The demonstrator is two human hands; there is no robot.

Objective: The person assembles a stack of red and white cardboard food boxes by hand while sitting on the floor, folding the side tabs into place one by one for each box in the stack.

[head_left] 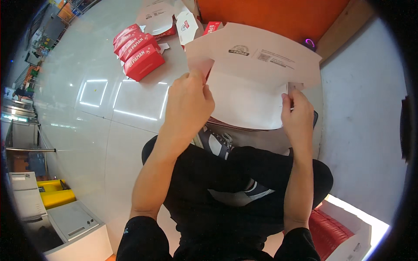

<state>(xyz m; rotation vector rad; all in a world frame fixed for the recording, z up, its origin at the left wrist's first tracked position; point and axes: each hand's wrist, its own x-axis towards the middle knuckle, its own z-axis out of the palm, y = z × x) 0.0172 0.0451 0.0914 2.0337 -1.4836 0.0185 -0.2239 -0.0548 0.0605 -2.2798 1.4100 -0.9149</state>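
Observation:
A white-inside cardboard food box (248,98), partly folded, lies in front of me with its large printed back panel (278,48) raised on the far side. My left hand (190,96) is closed on the box's left corner flap, where a bit of red outer side shows. At the right corner, my right hand (298,108) pinches a small tab between thumb and fingers. Beneath the box, the edges of several flat stacked sheets (233,126) show along its near side.
Several closed red boxes (143,63) stand in a row on the shiny tiled floor (93,139) at far left. More partly folded boxes (188,27) lie beyond. An orange panel (265,17) and a pale wall (361,104) border the right. A carton of red stacked pieces (328,235) sits lower right.

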